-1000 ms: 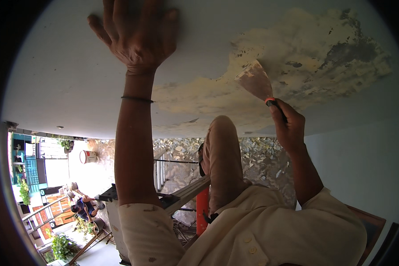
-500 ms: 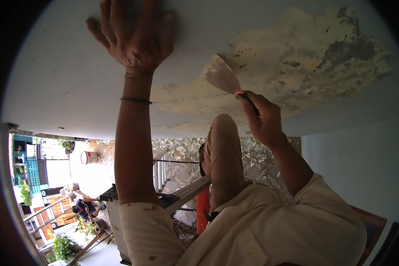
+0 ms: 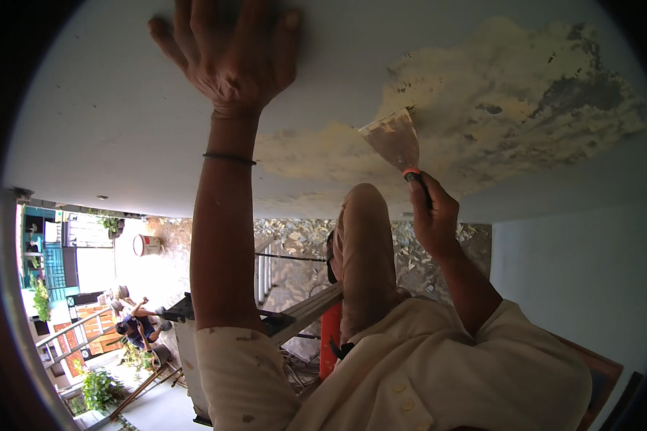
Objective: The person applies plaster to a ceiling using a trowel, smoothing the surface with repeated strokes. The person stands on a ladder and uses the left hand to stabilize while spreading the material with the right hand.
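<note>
My left hand point(image 3: 233, 68) lies spread against the pale ceiling point(image 3: 101, 115) at the upper left, fingers apart and holding nothing. My right hand point(image 3: 433, 215) is closed round the black and orange handle of a putty knife point(image 3: 392, 140). Its wide, smeared metal blade rests at or very close to the mottled cream patch point(image 3: 496, 129), which has dark flaked spots; I cannot tell whether the edge touches it. The blade is right of my left forearm, above my raised knee.
Below me are a metal ladder point(image 3: 305, 305) with a red part point(image 3: 329, 337) and a floor strewn with pale flakes point(image 3: 438, 237). At the lower left, in bright light, another person point(image 3: 140, 330) crouches among railings and plants point(image 3: 101, 391), with a white bucket point(image 3: 147, 245) nearby.
The putty knife and my right hand swung left, then came partway back right and lower. My left hand stays on the ceiling, shifted slightly right and down in the picture.
</note>
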Demonstrator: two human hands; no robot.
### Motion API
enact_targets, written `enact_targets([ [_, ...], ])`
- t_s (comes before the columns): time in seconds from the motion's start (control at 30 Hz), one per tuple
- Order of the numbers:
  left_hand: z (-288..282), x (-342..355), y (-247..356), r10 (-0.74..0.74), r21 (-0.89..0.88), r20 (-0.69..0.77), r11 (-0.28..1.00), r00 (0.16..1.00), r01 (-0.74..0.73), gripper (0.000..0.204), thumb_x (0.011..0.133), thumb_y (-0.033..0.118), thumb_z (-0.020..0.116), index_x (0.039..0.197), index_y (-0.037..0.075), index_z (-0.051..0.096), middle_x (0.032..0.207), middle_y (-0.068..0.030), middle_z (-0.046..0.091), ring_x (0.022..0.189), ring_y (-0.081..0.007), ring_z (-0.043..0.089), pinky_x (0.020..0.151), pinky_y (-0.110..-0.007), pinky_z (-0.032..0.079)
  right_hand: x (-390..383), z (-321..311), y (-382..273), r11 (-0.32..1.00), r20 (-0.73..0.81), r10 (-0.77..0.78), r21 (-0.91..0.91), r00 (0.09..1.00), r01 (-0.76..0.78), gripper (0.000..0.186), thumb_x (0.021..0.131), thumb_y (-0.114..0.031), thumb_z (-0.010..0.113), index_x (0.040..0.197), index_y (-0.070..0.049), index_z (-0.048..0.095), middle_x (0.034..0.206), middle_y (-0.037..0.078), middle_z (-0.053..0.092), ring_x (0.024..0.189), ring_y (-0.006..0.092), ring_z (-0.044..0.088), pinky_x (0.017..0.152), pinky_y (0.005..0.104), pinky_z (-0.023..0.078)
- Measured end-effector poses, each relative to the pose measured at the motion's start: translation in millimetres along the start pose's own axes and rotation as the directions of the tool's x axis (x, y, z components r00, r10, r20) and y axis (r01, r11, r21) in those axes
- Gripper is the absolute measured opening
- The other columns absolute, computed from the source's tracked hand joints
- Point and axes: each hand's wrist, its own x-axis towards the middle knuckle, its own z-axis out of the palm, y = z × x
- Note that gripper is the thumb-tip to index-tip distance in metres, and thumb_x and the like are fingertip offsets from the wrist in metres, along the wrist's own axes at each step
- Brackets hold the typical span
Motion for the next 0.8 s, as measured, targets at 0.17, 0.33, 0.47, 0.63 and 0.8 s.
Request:
enact_targets([
  [0.17, 23.5, 0.1, -31.2, 0.2, 0.057, -0.21, 0.98, 0.957, -0.192, 0.054, 0.106, 0.047, 0.044, 0.144, 0.016, 0.067, 0.159, -0.0214, 0.05, 0.153, -0.0379, 0.039, 0.128, -0.061, 0.016, -8.8, -1.1, 11.5, 0.996, 0.005, 0.076, 0.037, 0.997, -0.076, 0.022, 0.107, -0.012, 0.063, 0.123, 0.001, 0.07, 0.081, 0.005, 0.066, 0.068, 0.0061, 0.053, 0.062, 0.0249, 0.046],
  [0.33, 21.5, 0.8, -16.5, 0.157, 0.036, -0.186, 0.988, 0.97, -0.153, 0.054, 0.106, 0.046, 0.044, 0.145, 0.015, 0.066, 0.16, -0.0217, 0.049, 0.153, -0.0383, 0.039, 0.128, -0.062, 0.016, -10.5, 21.8, 9.4, 0.989, -0.023, 0.013, 0.149, 1.0, -0.009, 0.026, 0.109, -0.015, 0.06, 0.128, 0.002, 0.068, 0.076, -0.002, 0.056, 0.066, 0.0028, 0.046, 0.058, 0.0229, 0.04],
  [0.47, 16.6, 2.3, -20.9, 0.178, 0.052, -0.18, 0.984, 0.967, -0.171, 0.055, 0.106, 0.046, 0.043, 0.144, 0.014, 0.067, 0.16, -0.0222, 0.049, 0.153, -0.0395, 0.039, 0.128, -0.063, 0.016, -18.0, 21.4, 23.2, 0.984, -0.025, 0.099, 0.151, 0.995, -0.094, 0.026, 0.11, -0.016, 0.059, 0.127, 0.002, 0.068, 0.075, -0.003, 0.055, 0.063, 0.0018, 0.044, 0.055, 0.0226, 0.038],
  [0.63, 26.9, 2.4, -32.5, 0.268, 0.136, -0.205, 0.96, 0.941, -0.244, 0.055, 0.107, 0.045, 0.043, 0.142, 0.012, 0.068, 0.158, -0.0233, 0.05, 0.152, -0.0405, 0.041, 0.127, -0.062, 0.018, -21.3, 48.7, 27.9, 0.954, -0.034, 0.143, 0.27, 0.989, -0.129, 0.026, 0.112, -0.017, 0.055, 0.125, 0.002, 0.065, 0.074, -0.003, 0.054, 0.061, 0.0015, 0.044, 0.053, 0.0226, 0.037],
  [0.8, 21.3, 4.5, -38.1, 0.338, 0.176, -0.184, 0.935, 0.923, -0.308, 0.056, 0.107, 0.044, 0.043, 0.143, 0.008, 0.067, 0.157, -0.0247, 0.051, 0.152, -0.0404, 0.041, 0.126, -0.062, 0.019, -28.4, 54.0, 42.6, 0.917, -0.034, 0.184, 0.365, 0.982, -0.159, 0.025, 0.113, -0.02, 0.053, 0.122, 0.001, 0.062, 0.075, -0.002, 0.054, 0.059, 0.0029, 0.044, 0.052, 0.0236, 0.037],
])
